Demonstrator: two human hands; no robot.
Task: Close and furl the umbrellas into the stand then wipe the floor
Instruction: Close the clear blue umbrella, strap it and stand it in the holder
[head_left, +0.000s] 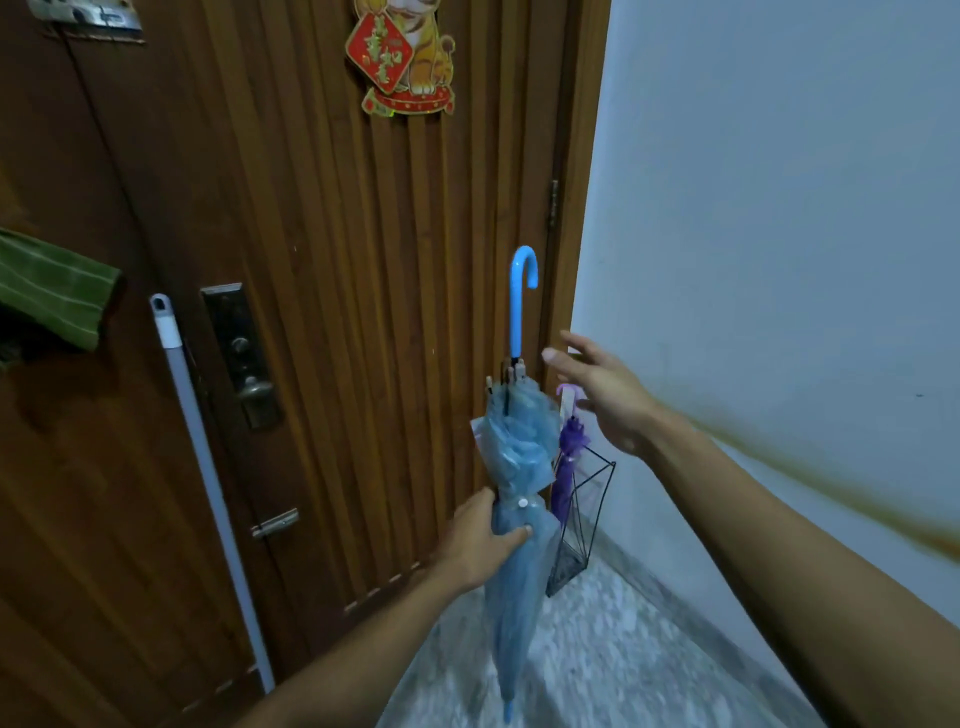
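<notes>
Left hand (480, 540) gripping furled blue umbrella (514, 525) upright, right hand (605, 395) spread wide at its two o'clock, purple umbrella (566, 462) seemingly in wire stand (584, 525)

Beside the fingers (511, 535), thin translucent plastic umbrella (519, 561), glossy handle (521, 296); black wire stand (584, 519); ribbed varnished wooden door (363, 260); speckled stone floor (597, 649).
</notes>
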